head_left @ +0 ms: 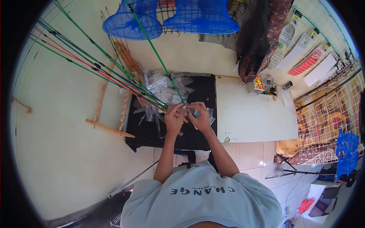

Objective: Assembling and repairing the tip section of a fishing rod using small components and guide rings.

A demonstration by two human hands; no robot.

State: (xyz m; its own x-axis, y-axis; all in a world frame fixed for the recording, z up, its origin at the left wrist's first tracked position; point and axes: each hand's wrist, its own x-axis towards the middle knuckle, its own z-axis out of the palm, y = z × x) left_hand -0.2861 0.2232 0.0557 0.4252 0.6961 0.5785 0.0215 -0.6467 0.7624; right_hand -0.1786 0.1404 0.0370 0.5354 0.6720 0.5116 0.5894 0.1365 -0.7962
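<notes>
Both hands raised together over the black cloth (150, 133). Left hand (174, 118) and right hand (200, 117) nearly touching, fingers curled and pinching a small clear plastic packet (192, 111) held between them. A green rod (154, 47) ends at the fingertips; a bundle of green, red and dark rods (87, 62) fans out up-left of the left hand. Heap of clear bags (165, 86) just beyond the hands. White table (253, 114) lies right of the right hand.
</notes>
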